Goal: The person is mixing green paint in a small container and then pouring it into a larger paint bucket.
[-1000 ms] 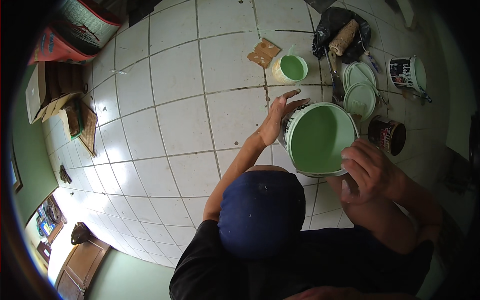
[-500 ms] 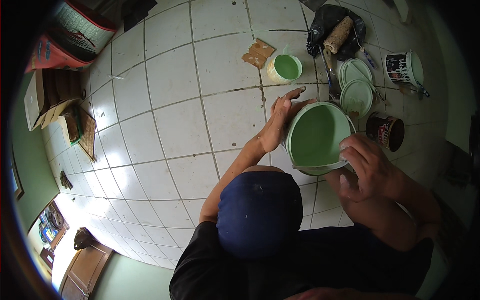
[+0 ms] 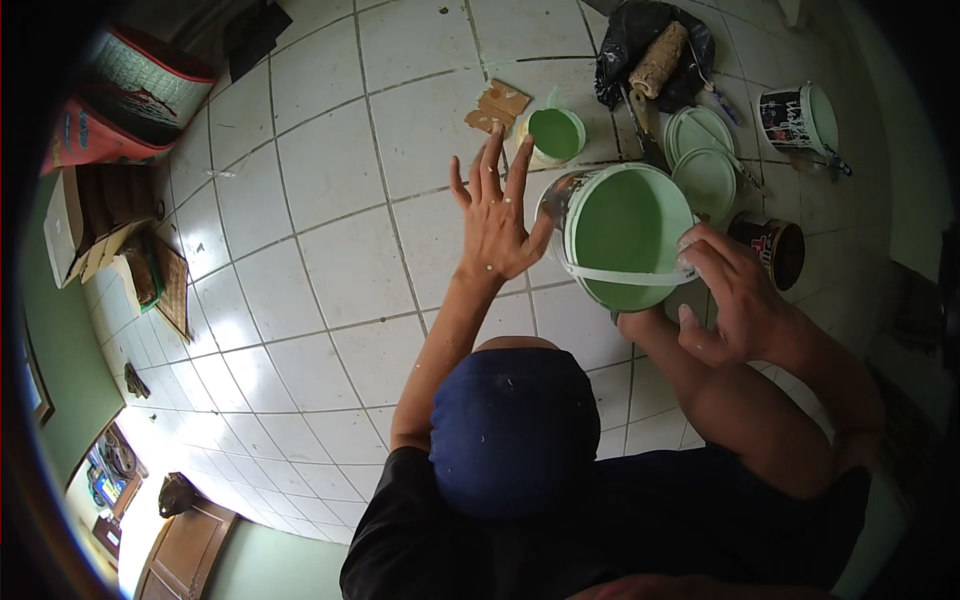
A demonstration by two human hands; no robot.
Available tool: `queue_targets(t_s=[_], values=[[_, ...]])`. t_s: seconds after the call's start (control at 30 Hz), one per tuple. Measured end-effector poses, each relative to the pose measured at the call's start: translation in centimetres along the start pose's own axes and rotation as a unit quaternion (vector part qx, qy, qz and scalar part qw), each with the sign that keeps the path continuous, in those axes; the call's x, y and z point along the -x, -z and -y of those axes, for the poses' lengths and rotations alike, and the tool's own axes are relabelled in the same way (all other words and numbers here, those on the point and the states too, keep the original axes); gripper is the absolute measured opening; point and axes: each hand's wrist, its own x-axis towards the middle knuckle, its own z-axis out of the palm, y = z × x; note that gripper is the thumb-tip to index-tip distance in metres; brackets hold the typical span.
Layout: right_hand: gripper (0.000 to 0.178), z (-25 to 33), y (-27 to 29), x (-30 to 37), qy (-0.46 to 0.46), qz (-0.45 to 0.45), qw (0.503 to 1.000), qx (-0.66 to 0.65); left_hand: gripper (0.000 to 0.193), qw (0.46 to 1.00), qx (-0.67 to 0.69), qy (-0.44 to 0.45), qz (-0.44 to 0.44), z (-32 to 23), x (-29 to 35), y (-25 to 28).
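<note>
A white bucket (image 3: 557, 210) with pale green paint inside is tilted toward me, just above the floor or resting on it; I cannot tell which. My right hand (image 3: 735, 300) is closed at its right rim, where the white handle (image 3: 630, 277) meets it. Left of the bucket, my left hand (image 3: 492, 228) is open with fingers spread, its thumb close to the bucket's side. Beyond my left fingertips stand a small tub (image 3: 537, 153) of green paint and a torn piece of brown cardboard (image 3: 505, 98). My bare knee and leg show below the bucket.
To the right are two round lids (image 3: 706, 180), a dark can (image 3: 765, 245) and a paint-smeared pail (image 3: 785, 120). A paint roller (image 3: 660, 62) lies on a black plastic bag (image 3: 700, 45), with brushes nearby. Cardboard boxes (image 3: 75, 210) stand at the left wall.
My left hand has come away from the bucket's side, moving left with its fingers spreading. The bucket has shifted up in view and its handle has swung; my right hand keeps hold.
</note>
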Motion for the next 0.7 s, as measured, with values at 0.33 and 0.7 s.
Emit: queue_targets(t_s=[0.33, 0.7], values=[[0.047, -0.2, 0.0, -0.5, -0.018, -0.005, 1.000, -0.009, 0.090, 0.880, -0.459, -0.102, 0.068, 0.7, -3.6, -3.0], [0.040, -0.4, -0.9, -0.7, -0.010, -0.027, 0.999, -0.045, 0.046, 0.797, -0.508, -0.327, -0.027, 3.6, -5.0, -4.0]])
